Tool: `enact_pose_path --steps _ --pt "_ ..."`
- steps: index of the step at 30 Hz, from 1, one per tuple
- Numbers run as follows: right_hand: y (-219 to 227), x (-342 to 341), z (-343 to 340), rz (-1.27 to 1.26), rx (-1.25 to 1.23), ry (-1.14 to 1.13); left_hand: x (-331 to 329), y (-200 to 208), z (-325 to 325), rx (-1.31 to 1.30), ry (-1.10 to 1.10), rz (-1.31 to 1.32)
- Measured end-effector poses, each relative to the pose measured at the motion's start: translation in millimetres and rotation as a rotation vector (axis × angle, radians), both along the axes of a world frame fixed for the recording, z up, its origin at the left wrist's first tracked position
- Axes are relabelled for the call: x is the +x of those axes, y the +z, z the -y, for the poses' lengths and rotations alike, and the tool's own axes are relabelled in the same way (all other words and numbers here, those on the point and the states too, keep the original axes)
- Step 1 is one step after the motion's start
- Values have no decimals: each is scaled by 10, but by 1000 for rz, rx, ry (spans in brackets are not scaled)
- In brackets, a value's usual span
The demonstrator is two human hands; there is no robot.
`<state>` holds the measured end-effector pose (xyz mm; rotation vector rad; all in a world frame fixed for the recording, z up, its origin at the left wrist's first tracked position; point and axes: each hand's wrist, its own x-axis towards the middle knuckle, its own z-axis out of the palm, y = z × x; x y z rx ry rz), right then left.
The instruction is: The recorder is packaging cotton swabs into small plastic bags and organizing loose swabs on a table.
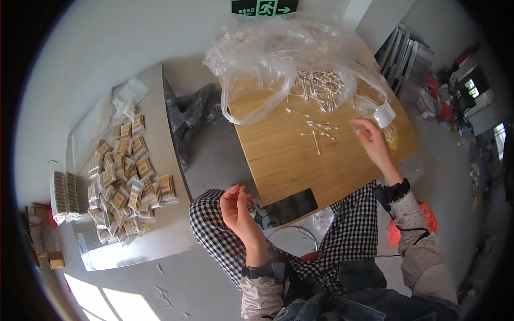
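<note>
My left hand (237,214) hovers by the table's near left corner, above my knee. Its fingers are loosely curled, with the thumb apart and nothing visible in them. Over the right part of the wooden table (278,160), my right hand (375,147) is half bent, thumb and forefinger apart, and I see nothing between them. A few loose cotton swabs (319,128) lie to its left. Farther back, a heap of cotton swabs (321,85) spills from a large clear plastic bag (257,59). Beside my right hand are a white roll (384,114) and yellow packaging (392,138).
A dark phone (289,207) lies at the table's near edge. On the left, a grey table (166,224) bears a pile of small swab packs (120,182); stacked packs (65,192) stand at its far left. A dark plastic bag (195,117) hangs between the tables.
</note>
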<state>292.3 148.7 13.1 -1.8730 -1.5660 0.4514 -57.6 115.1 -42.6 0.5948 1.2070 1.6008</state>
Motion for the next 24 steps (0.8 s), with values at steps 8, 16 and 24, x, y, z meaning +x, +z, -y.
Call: enact_pose_path --steps 8,16,24 --pt "-860 149 718 142 362 -208 386 -145 375 152 -189 -379" --pt "-798 1177 617 212 207 -373 806 -135 795 103 -568 -667" --pt "-712 963 759 540 273 -275 1016 -77 750 142 -606 -724"
